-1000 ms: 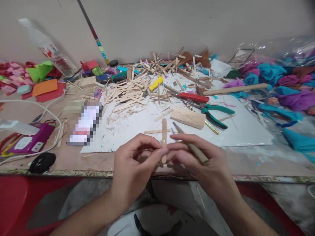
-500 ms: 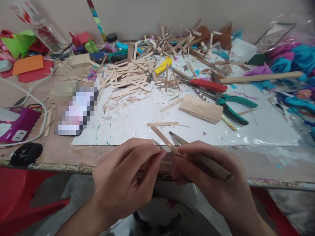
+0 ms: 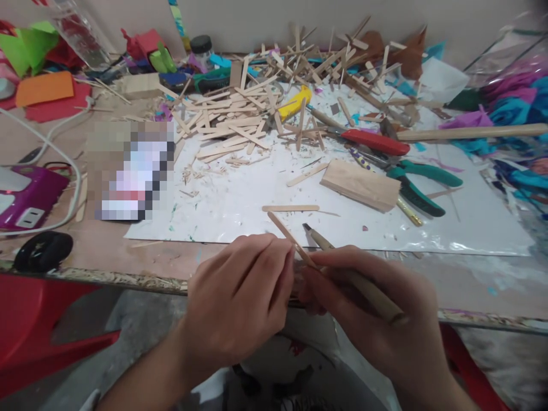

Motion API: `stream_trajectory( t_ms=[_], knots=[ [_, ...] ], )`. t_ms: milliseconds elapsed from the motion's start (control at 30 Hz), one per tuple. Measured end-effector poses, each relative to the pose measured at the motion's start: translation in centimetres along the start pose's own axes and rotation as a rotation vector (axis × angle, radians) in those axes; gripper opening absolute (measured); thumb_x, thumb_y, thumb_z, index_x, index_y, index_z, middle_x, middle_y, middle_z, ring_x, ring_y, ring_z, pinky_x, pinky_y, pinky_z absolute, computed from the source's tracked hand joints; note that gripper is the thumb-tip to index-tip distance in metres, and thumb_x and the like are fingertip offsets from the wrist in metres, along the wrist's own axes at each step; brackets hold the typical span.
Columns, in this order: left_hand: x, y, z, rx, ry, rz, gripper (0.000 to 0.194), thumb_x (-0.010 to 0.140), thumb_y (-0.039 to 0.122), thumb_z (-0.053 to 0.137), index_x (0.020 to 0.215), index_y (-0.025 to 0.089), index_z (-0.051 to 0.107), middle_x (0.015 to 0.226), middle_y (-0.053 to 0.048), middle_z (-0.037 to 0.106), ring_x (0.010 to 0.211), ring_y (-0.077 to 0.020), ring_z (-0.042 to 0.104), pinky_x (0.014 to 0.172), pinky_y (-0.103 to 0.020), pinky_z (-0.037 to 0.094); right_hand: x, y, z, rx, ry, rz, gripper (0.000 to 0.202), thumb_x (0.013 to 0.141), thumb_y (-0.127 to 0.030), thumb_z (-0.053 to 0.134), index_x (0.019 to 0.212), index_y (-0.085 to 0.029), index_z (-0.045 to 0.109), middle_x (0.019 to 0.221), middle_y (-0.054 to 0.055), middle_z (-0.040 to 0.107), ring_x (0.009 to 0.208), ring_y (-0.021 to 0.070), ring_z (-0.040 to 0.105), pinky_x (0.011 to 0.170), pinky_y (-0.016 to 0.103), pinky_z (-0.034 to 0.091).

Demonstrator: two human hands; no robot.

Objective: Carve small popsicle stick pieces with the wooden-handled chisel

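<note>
My right hand [image 3: 381,308] pinches a wooden craft stick [image 3: 283,228] by its lower end, between thumb and forefinger. The same hand also holds a wood-handled carving tool [image 3: 320,238], its dark blade pointing up and away to the left. My left hand [image 3: 244,297] is closed, with fingertips pressed together against or very close to the middle of the stick. Whatever those fingertips hold, if anything, is hidden. Just beyond lies another craft stick [image 3: 291,208] on the white sheet [image 3: 222,222].
A wooden block [image 3: 362,185], red-handled pliers [image 3: 377,141] and green-handled pliers [image 3: 428,182] lie to the right. A heap of craft sticks [image 3: 235,123] fills the back. At left are a phone [image 3: 137,177], a purple power socket [image 3: 34,197] and a black case [image 3: 43,251].
My left hand has moved right and turned over toward the craft stick, closing the gap to it. The right hand keeps its grip. The camera view has shifted slightly.
</note>
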State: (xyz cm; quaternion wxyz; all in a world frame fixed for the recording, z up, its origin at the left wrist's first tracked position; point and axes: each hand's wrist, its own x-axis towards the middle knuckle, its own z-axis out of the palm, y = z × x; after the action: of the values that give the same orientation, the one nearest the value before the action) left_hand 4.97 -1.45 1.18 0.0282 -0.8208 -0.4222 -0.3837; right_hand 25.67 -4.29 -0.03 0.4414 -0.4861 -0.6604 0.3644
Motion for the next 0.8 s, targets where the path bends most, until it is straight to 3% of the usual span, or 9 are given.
stream_trajectory(
  t_ms=[267,467,800],
  knots=[
    [0.06,0.12,0.04,0.036,-0.032,0.015,0.007,0.112,0.009,0.07,0.113,0.014,0.075,0.101,-0.003,0.086,0.089,-0.0144,0.081,0.091,-0.026,0.062,-0.12,-0.02,-0.09,-0.138,0.032,-0.046,0.024,0.102,-0.017,0.082,0.121,-0.033,0.078,0.085,-0.005,0.085,0.061,0.0104,0.076,0.055,0.017,0.058],
    [0.2,0.02,-0.27,-0.031,-0.095,-0.066,0.012,0.113,0.015,0.064,0.106,0.023,0.068,0.094,0.002,0.082,0.08,-0.0143,0.079,0.081,-0.028,0.063,0.2,-0.41,-0.18,-0.166,-0.027,-0.054,0.018,0.105,-0.02,0.078,0.118,-0.033,0.078,0.083,-0.003,0.086,0.061,0.0138,0.078,0.052,0.021,0.057],
    [0.11,0.41,-0.18,-0.059,-0.086,-0.166,0.015,0.11,0.013,0.066,0.099,0.023,0.069,0.089,0.003,0.081,0.076,-0.0135,0.077,0.073,-0.028,0.055,0.31,-0.48,-0.19,-0.149,-0.077,-0.039,0.028,0.107,-0.015,0.075,0.128,-0.034,0.077,0.079,-0.007,0.082,0.058,0.0101,0.075,0.055,0.018,0.057]
  ],
)
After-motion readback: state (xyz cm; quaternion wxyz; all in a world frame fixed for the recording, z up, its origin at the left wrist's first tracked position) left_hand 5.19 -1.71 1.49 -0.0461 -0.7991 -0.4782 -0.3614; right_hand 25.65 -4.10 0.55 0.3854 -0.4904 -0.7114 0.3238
